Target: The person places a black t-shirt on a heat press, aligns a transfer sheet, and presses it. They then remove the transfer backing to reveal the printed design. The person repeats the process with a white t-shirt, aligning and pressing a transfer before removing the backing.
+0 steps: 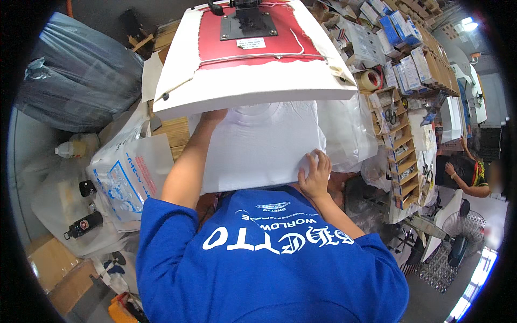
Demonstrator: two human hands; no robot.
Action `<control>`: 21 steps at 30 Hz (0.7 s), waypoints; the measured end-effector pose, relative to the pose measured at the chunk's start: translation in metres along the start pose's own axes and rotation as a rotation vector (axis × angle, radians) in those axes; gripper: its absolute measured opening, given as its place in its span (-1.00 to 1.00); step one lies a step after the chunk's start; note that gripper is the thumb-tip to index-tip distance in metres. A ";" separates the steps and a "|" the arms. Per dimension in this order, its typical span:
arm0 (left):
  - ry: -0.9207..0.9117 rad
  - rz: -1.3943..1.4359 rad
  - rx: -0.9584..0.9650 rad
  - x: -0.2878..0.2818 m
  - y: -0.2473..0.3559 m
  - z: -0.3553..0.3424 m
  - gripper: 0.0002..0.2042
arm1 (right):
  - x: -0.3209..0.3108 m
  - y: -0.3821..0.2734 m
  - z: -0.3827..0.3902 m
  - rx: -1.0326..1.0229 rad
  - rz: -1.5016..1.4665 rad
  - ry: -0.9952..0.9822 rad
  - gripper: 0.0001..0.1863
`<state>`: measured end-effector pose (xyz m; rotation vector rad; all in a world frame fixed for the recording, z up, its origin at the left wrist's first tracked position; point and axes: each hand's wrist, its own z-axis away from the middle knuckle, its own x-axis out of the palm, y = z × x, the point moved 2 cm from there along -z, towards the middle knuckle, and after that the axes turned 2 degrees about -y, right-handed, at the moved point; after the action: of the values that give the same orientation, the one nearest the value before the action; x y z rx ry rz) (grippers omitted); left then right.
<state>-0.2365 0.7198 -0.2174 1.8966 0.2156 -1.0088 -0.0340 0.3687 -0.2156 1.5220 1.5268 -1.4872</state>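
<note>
A white T-shirt (253, 153) lies spread over the lower bed in front of me, its round neckline at the far end. Above that end hangs the raised upper plate of a press (256, 97), padded in white with a red top. My left hand (215, 114) reaches in beneath the plate at the shirt's far left, and its fingers are mostly hidden there. On the shirt's near right edge rests my right hand (316, 171), fingers bent and apart, touching the fabric without a visible grip.
Clear plastic sheets (350, 132) lie right of the shirt, beside a cardboard rack (403, 156) holding scissors. Stacked boxes (412, 70) fill the back right. A printed plastic bag (126, 177) and a black bottle (85, 224) are at left. Another person (468, 177) works far right near a fan (463, 237).
</note>
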 end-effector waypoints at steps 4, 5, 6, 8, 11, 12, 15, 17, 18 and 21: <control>-0.069 -0.270 0.126 0.016 0.019 -0.006 -0.55 | -0.009 -0.003 -0.003 0.093 -0.007 -0.071 -0.48; -0.107 -0.220 0.086 0.022 0.021 -0.008 -0.52 | -0.010 -0.002 -0.006 0.093 -0.026 -0.066 -0.49; -0.119 -0.188 0.027 0.026 0.021 -0.012 -0.50 | -0.008 0.000 -0.013 0.139 -0.038 -0.070 -0.52; -0.142 -0.169 -0.041 0.023 0.013 -0.017 -0.45 | -0.006 0.009 -0.031 0.178 -0.072 -0.025 -0.58; 0.232 -0.109 -0.083 -0.022 -0.019 -0.018 -0.40 | 0.002 0.026 -0.074 0.173 -0.148 0.083 -0.69; 0.310 0.133 -0.089 -0.048 -0.038 -0.011 -0.43 | 0.004 0.034 -0.088 0.158 -0.199 0.089 -0.71; 0.449 0.812 -0.469 -0.112 -0.101 0.021 -0.67 | 0.014 0.057 -0.131 0.203 -0.337 0.082 -0.74; 0.536 0.794 -0.728 -0.137 -0.135 0.041 -0.75 | 0.025 0.074 -0.152 0.303 -0.480 0.029 -0.73; 0.534 0.723 -0.817 -0.133 -0.144 0.051 -0.70 | 0.036 0.078 -0.165 0.339 -0.614 0.025 -0.68; 0.396 -0.509 -0.587 -0.116 -0.139 0.067 -0.50 | 0.059 0.092 -0.197 0.437 -0.999 -0.059 -0.63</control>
<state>-0.4217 0.7698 -0.2399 1.4933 1.1426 -0.7547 0.1007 0.5463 -0.2469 0.8664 2.1680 -2.5049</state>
